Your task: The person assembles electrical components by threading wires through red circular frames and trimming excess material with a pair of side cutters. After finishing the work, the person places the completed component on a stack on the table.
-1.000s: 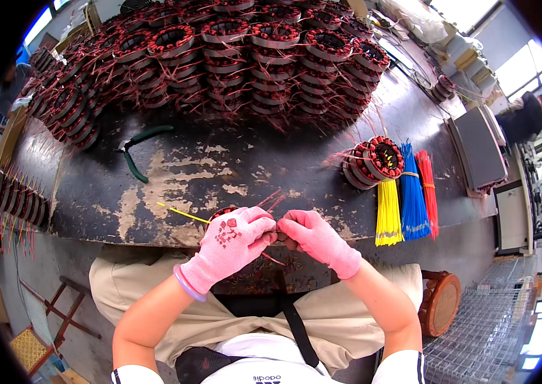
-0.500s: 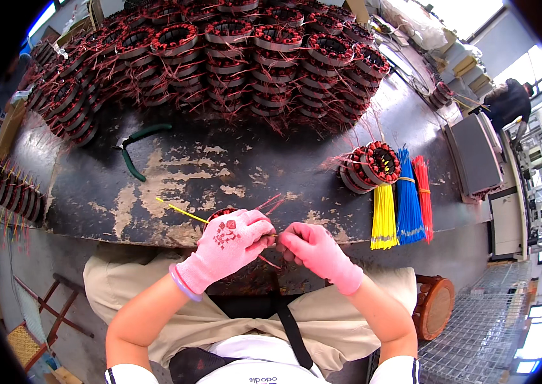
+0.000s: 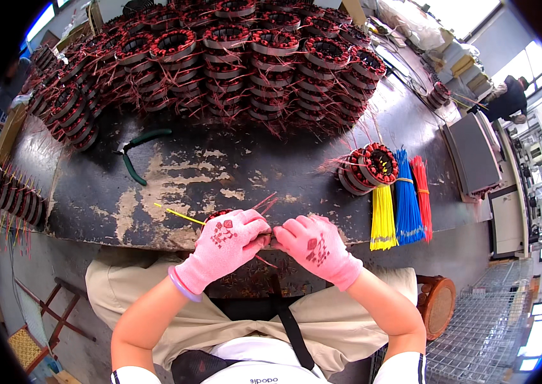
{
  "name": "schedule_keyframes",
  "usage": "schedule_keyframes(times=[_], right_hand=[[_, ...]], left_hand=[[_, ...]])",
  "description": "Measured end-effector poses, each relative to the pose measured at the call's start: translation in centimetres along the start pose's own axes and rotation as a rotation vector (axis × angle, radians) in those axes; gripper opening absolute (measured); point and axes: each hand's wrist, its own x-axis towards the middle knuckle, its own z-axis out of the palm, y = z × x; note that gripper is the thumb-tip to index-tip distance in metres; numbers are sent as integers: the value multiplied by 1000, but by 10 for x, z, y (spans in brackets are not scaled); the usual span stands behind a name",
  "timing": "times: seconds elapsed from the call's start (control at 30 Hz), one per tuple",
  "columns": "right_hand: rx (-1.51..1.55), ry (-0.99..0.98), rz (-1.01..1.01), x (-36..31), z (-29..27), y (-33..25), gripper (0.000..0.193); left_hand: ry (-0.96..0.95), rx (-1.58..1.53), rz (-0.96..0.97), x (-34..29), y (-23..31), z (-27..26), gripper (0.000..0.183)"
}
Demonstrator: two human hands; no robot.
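Note:
Both my hands wear pink gloves and meet just past the table's near edge. My left hand (image 3: 229, 240) is closed, its thumb and fingers pinching thin wire ends by the fingertips. Beneath it lies a red-wound stator ring (image 3: 215, 216), mostly hidden by the glove. From this ring a yellow wire (image 3: 180, 212) sticks out to the left, and red leads (image 3: 267, 203) rise on the other side. My right hand (image 3: 315, 249) faces back-up, fingers bent and pinched against the left fingertips at the same wires. The join itself is hidden between the gloves.
Stacked stators (image 3: 251, 70) fill the table's far side. Green-handled pliers (image 3: 135, 150) lie left of centre. At right stand a short stator stack (image 3: 367, 169) and bundles of yellow (image 3: 383, 221), blue (image 3: 406, 205) and red wires (image 3: 420, 198). More stators (image 3: 18, 198) line the left edge.
My right hand has rolled over, so its back and printed mark now show, with its fingers closer to the left fingertips. The left hand has barely shifted.

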Motion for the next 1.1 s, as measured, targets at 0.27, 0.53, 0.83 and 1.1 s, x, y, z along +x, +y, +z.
schedule_keyframes(times=[0.27, 0.53, 0.83, 1.1], right_hand=[[828, -345, 735, 6, -9, 0, 28], [506, 24, 520, -5, 10, -23, 20], [92, -44, 268, -10, -6, -7, 26], [868, -356, 583, 7, -4, -6, 19]], left_hand=[[1, -27, 3, -2, -3, 1, 11], [12, 1, 13, -1, -1, 2, 11], [19, -1, 5, 1, 0, 1, 9], [13, -7, 33, 0, -2, -1, 9]])
